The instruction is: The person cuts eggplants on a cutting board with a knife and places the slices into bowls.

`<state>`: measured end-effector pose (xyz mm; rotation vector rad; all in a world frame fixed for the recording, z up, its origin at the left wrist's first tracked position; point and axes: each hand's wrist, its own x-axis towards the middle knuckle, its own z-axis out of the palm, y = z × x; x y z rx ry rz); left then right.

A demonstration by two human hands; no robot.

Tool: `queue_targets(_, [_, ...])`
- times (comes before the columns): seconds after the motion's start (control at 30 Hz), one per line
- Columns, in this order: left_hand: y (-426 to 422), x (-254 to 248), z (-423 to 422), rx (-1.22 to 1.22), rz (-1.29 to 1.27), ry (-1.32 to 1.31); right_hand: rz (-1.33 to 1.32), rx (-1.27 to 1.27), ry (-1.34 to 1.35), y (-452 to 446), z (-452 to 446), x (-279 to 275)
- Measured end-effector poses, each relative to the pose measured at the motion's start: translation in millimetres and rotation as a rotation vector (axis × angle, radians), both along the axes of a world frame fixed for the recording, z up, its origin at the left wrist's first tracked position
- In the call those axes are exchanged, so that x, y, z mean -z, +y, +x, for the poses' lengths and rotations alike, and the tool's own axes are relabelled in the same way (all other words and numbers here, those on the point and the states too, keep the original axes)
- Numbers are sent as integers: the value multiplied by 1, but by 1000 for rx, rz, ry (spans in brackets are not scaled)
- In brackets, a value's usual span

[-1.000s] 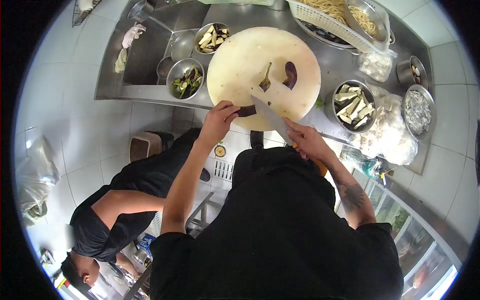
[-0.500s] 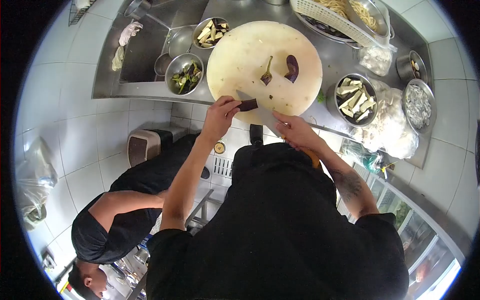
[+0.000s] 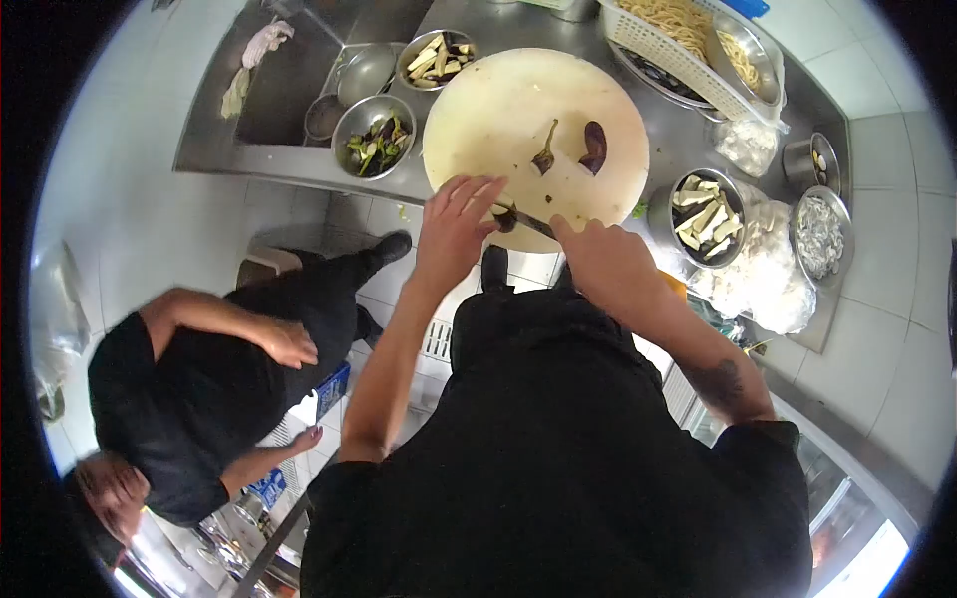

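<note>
At the near edge of the round cutting board (image 3: 478,110), my left hand (image 3: 457,224) is closed on an eggplant piece (image 3: 504,211) with dark skin and pale flesh. My right hand (image 3: 603,259) grips a kitchen knife (image 3: 536,226); its handle is hidden in the fist. The blade lies across the eggplant piece, close beside my left fingers. Farther up the board are an eggplant stem end (image 3: 544,157) and a curved purple eggplant chunk (image 3: 594,149).
Bowls with cut eggplant (image 3: 439,62), trimmings (image 3: 374,140) and eggplant sticks (image 3: 710,221) surround the board. A basket of noodles (image 3: 668,25), plastic bags (image 3: 763,269) and a bowl of small pale strips (image 3: 822,234) stand right. A sink (image 3: 284,95) and a co-worker (image 3: 209,379) are left.
The knife has come from beside the eggplant piece to across it, and pale flesh now shows. My left fingers have spread over the piece. The co-worker has turned and shifted left.
</note>
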<state>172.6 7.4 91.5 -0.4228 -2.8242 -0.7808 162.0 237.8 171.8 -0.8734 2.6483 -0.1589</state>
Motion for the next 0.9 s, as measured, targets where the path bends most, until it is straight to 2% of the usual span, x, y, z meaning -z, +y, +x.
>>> queue_targets(0.03, [-5, 5, -3, -18, 5, -3, -3, 2, 29, -6, 2, 0])
queue_targets(0.1, [-14, 13, -12, 238, -153, -42, -1, -8, 56, -13, 5, 0])
queue_targets(0.23, [-19, 13, -22, 288, -76, -72, 56, 15, 11, -14, 5, 1])
queue_targets(0.43, [-21, 19, -22, 251, 52, -141, 18, 53, -27, -9, 12, 24])
queue_targets(0.67, [-28, 8, -26, 268, 154, -194, -196, 105, -17, 17, 29, 103])
queue_targets(0.73, [-38, 15, -26, 94, 287, -227, -225, 138, -18, 34, 37, 100])
queue_targets(0.8, [-56, 19, -34, 87, 369, -303, -256, 186, -19, 53, 41, 89])
queue_targets(0.87, [-62, 10, -40, 56, 470, -474, -197, 281, -230, 77, 40, 60])
queue_targets(0.9, [-57, 6, -43, 57, 474, -479, -193, 283, -234, 85, 43, 60])
